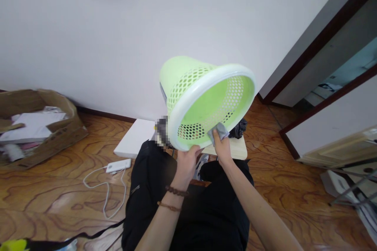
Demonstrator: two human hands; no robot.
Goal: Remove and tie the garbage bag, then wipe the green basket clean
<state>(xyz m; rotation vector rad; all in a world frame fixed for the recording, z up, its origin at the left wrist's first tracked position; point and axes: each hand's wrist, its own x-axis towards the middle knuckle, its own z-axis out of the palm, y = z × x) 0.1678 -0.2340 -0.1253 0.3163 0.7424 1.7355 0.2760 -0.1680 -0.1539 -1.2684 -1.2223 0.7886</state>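
Note:
A light green plastic basket with a white rim and rows of holes is tilted on its side, its mouth facing me and to the right. My left hand grips the lower edge of the rim, thumb on top and the other fingers hidden beneath. In my right hand is a grey-blue cloth, pressed against the inner wall just inside the rim. Behind the basket, a black plastic bag rests on a small light wooden stool.
A cardboard box holding papers stands on the floor at left. Near it are a flat white box and a white power bank with a cable. A wall rises ahead; a doorway and a metal rack are at right.

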